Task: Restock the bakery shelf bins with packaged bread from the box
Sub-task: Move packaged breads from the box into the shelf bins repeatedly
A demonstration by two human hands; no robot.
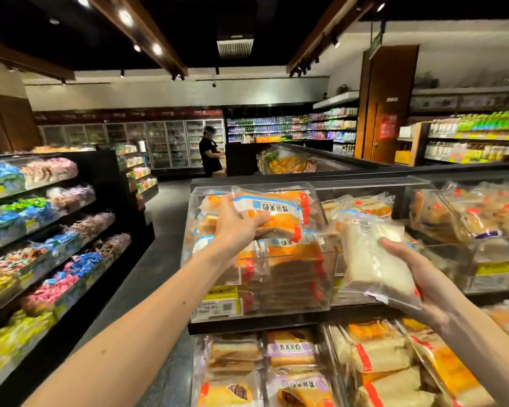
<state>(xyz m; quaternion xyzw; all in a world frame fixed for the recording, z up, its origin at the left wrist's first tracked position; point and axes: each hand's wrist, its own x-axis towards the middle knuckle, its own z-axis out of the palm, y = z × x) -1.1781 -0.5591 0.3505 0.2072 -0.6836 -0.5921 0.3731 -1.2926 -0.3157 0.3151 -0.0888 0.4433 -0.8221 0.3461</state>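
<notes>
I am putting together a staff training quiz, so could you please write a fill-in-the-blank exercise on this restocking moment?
1. The left-hand packet, gripped by the left hand, is mostly ____.
2. The right hand holds the right-hand packet, which is ____.
3. The price tag on the clear bin reads ____.
Missing words: orange; white; 19.90.

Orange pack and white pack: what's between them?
Head view: the clear bin's right wall stands between the orange pack in the left hand and the white pack in the right hand.
</notes>
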